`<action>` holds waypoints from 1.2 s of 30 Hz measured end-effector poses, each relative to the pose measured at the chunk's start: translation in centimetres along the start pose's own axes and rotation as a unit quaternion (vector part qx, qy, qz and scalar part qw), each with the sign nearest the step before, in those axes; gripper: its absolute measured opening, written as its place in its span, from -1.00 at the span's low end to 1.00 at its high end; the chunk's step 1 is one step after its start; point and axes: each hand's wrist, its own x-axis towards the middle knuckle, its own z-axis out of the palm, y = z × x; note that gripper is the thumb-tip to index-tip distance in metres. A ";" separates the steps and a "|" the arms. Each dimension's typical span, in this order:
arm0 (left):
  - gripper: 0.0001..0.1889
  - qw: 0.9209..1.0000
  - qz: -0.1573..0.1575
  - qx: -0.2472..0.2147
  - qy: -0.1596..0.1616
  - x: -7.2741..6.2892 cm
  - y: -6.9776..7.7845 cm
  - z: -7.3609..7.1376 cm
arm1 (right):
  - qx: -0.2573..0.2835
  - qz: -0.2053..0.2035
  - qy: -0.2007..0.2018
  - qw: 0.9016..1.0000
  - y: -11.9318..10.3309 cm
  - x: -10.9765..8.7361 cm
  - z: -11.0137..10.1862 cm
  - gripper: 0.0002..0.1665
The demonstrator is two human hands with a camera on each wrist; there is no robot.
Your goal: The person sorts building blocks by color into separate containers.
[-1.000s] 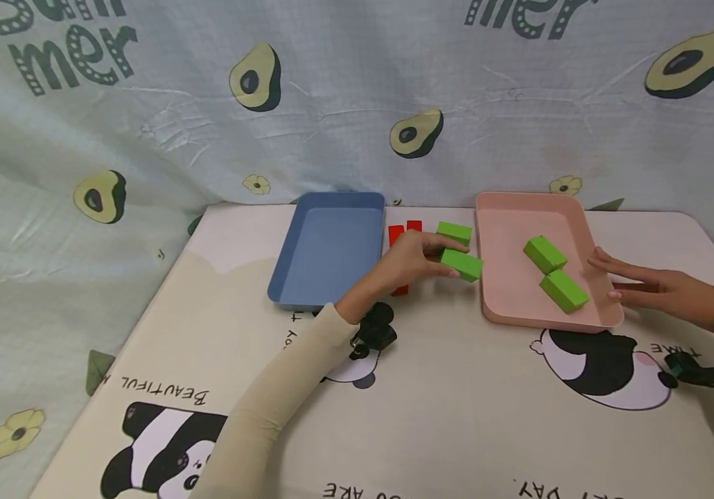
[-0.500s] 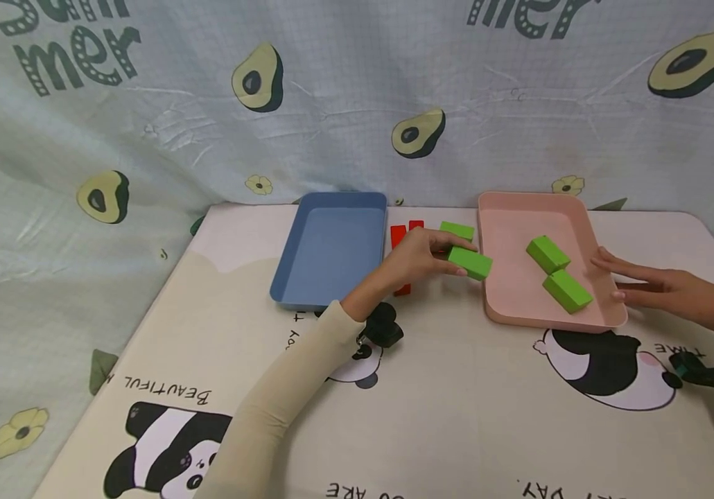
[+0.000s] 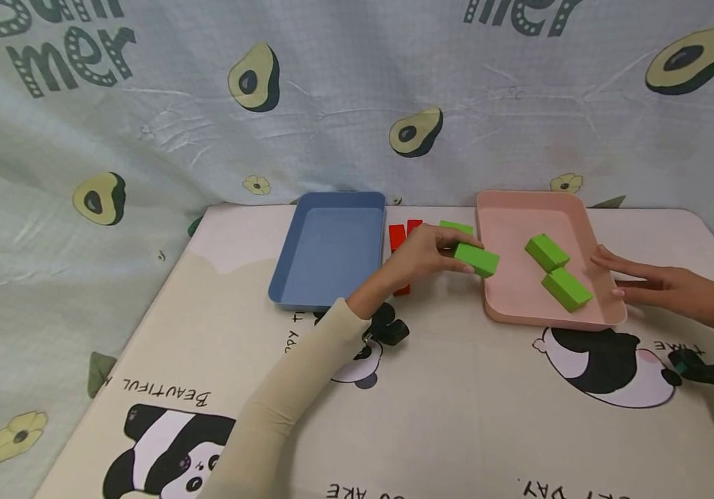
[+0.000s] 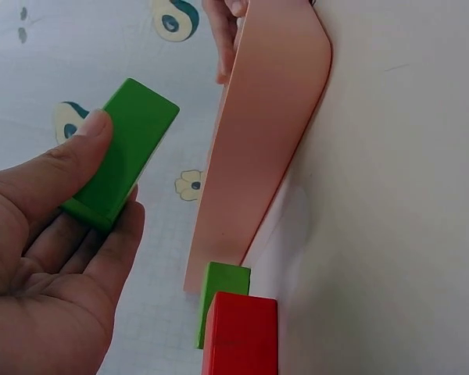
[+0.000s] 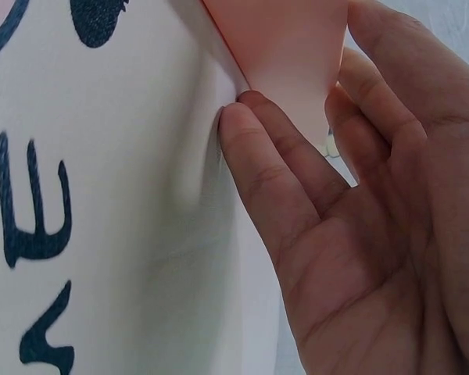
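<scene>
Pinched in left hand (image 3: 427, 252), right of frame centre: green block (image 3: 478, 260), shifted rightward over the past second, overlapping left rim of pink tray (image 3: 513, 294); carry apparently well advanced, not yet set down; right hand (image 3: 672, 287) at frame's right, straight-fingered, touching tray; inside, two more blocks (image 3: 568, 290).

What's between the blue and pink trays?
In the head view, red blocks and a green block lie there, partly hidden by the left hand holding another green block.
</scene>
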 end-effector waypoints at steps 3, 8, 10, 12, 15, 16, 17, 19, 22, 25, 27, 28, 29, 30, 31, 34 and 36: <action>-0.58 1.000 -0.003 0.004 -0.001 0.1 0.1 0.1 | -0.004 -0.005 0.004 1.000 0.0 0.0 0.1 -0.17; -0.57 1.000 0.004 0.007 -0.002 0.3 0.2 0.1 | -0.007 -0.010 0.008 1.000 0.0 0.0 0.0 -0.18; -0.57 1.000 0.009 0.006 -0.003 0.4 0.2 0.1 | -0.002 -0.008 0.006 1.000 -0.1 0.0 0.0 -0.17; -0.57 1.000 0.006 0.005 -0.003 0.4 0.3 0.1 | 0.004 -0.004 0.003 1.000 -0.1 -0.1 0.0 -0.17; -0.57 1.000 0.007 0.001 -0.003 0.2 0.4 0.0 | 0.003 0.000 0.000 1.000 -0.2 -0.1 -0.1 -0.17; -0.57 1.000 0.005 0.002 -0.002 0.2 0.4 0.0 | 0.002 -0.002 -0.001 1.000 -0.2 -0.1 -0.1 -0.17; -0.57 1.000 0.004 0.000 -0.002 0.2 0.5 0.0 | 0.002 -0.003 -0.001 1.000 -0.2 -0.1 -0.1 -0.17; -0.58 1.000 0.005 0.000 -0.001 0.2 0.5 0.0 | 0.000 -0.007 -0.001 1.000 -0.2 -0.1 0.0 -0.17; -0.58 1.000 0.006 -0.005 -0.002 0.2 0.5 0.1 | 0.003 -0.012 0.001 1.000 -0.3 -0.1 0.1 -0.18; -0.58 1.000 0.011 -0.011 -0.004 0.4 0.5 0.3 | 0.004 -0.016 0.004 1.000 -0.2 0.0 0.2 -0.19; -0.58 1.000 0.012 -0.017 -0.005 0.5 0.5 0.4 | 0.002 -0.017 0.005 1.000 -0.1 0.0 0.2 -0.18; -0.59 1.000 0.011 -0.018 -0.006 0.5 0.5 0.5 | 0.001 -0.015 0.005 1.000 -0.1 0.0 0.2 -0.18; -0.59 1.000 0.009 -0.021 -0.006 0.6 0.5 0.5 | 0.001 -0.015 0.006 1.000 0.0 0.0 0.2 -0.18; -0.59 1.000 0.009 -0.023 -0.006 0.6 0.5 0.6 | 0.003 -0.014 0.007 1.000 0.0 0.0 0.2 -0.18; -0.59 1.000 0.010 -0.023 -0.005 0.6 0.5 0.6 | 0.003 -0.014 0.007 1.000 0.0 0.1 0.2 -0.18; -0.59 1.000 0.007 -0.024 -0.007 0.8 0.6 0.7 | 0.000 -0.013 0.008 1.000 0.1 0.1 0.2 -0.18; -0.59 1.000 0.008 -0.027 -0.010 0.9 0.6 0.8 | 0.001 -0.020 0.009 1.000 0.2 0.1 0.2 -0.18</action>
